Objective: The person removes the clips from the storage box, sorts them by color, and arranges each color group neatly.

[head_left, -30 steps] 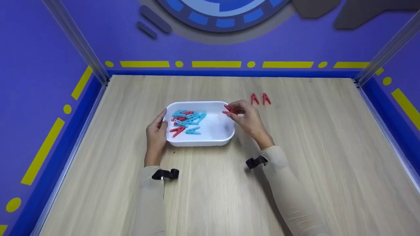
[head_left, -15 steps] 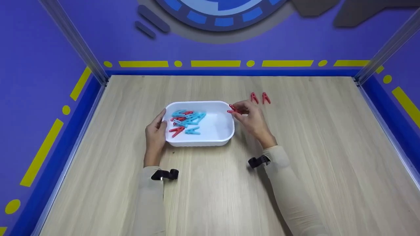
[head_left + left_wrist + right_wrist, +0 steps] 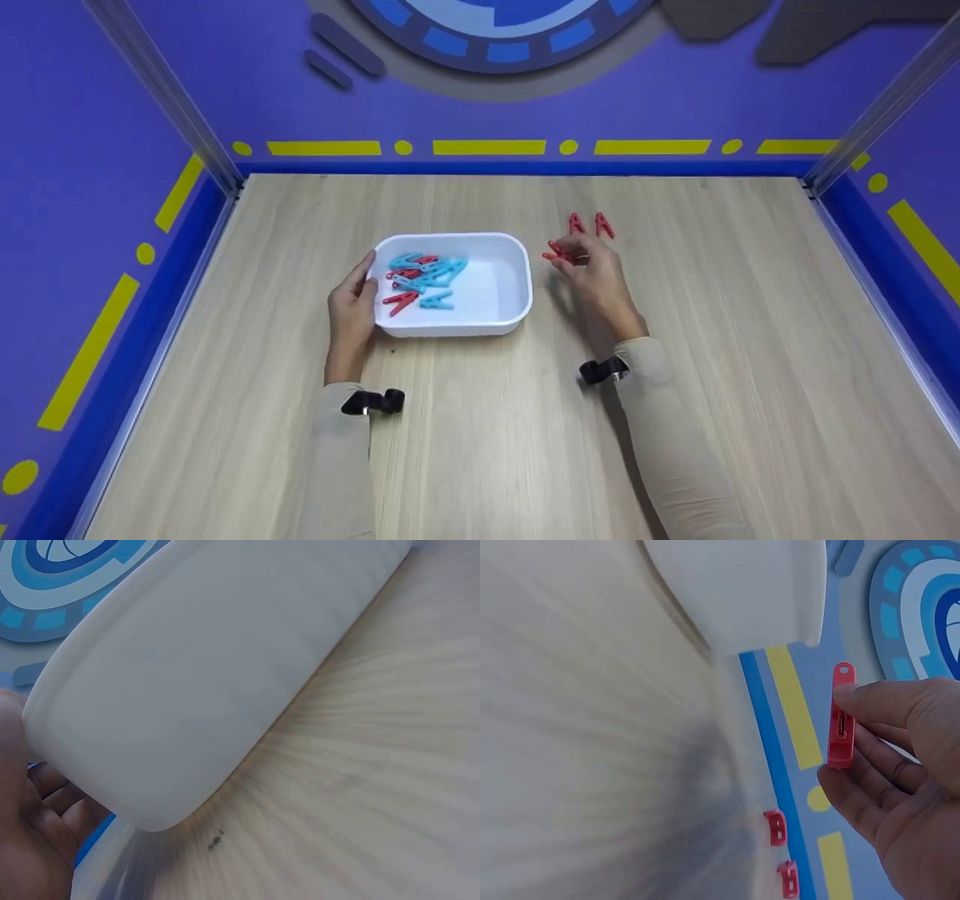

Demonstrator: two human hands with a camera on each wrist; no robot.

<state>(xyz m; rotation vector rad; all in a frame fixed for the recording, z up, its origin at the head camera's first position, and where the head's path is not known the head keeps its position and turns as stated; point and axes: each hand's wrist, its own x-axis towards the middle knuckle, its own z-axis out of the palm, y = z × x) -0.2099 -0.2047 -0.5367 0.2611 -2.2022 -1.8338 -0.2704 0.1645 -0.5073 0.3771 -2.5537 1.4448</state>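
In the head view the left hand [image 3: 351,315] grips the left end of a white tray [image 3: 450,328], thumb over the rim. Blue clothespins [image 3: 437,301] and red clothespins [image 3: 401,302] lie in the tray's left half. Just beyond the tray's right side, the right hand [image 3: 598,281] pinches a red clothespin [image 3: 556,252]; the right wrist view shows this clothespin [image 3: 841,716] between thumb and fingers, above the table. The left wrist view has the tray's outer wall [image 3: 180,682] with the left hand [image 3: 37,832] at its end.
Two red clothespins stand side by side on the table behind the right hand, one [image 3: 576,223] partly hidden by it and the other [image 3: 604,225] to its right. Blue panels [image 3: 480,112] enclose the table at the back and sides.
The right hand has moved right with its red clothespin, from over the tray's right rim to outside it. The left hand and the tray have stayed about where they were.
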